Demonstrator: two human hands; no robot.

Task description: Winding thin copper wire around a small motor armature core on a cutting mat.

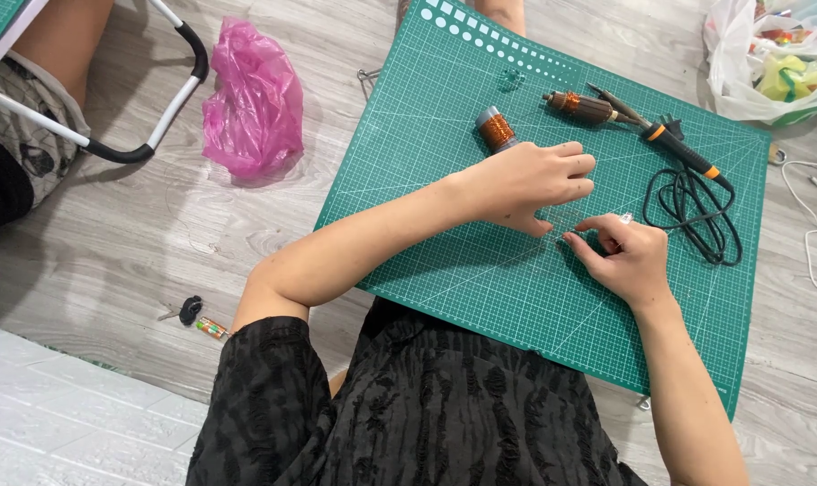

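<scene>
While both hands are working mid-mat [444, 216], left hand [530, 184] is curling, right hand [624, 256] pinching thin wire [570, 225], barely visible. Step: shaping wire. Next move needing steady tension. Spool [496, 128], iron [683, 153] lying idle.

Person seen from above. Left hand [536, 183] and right hand [626, 259]: both bare, no gloves, rings, watch or wristband visible; nails short and unpainted as far as can be told. Both forearms uncovered to approx. the elbow and above. Black garment [408, 405]: dark, textured fabric w/ raised ragged vertical ribbing and a crinkled, distressed surface; short loose sleeve [269, 396] on left arm ends above the elbow. Right sleeve out of frame.
</scene>
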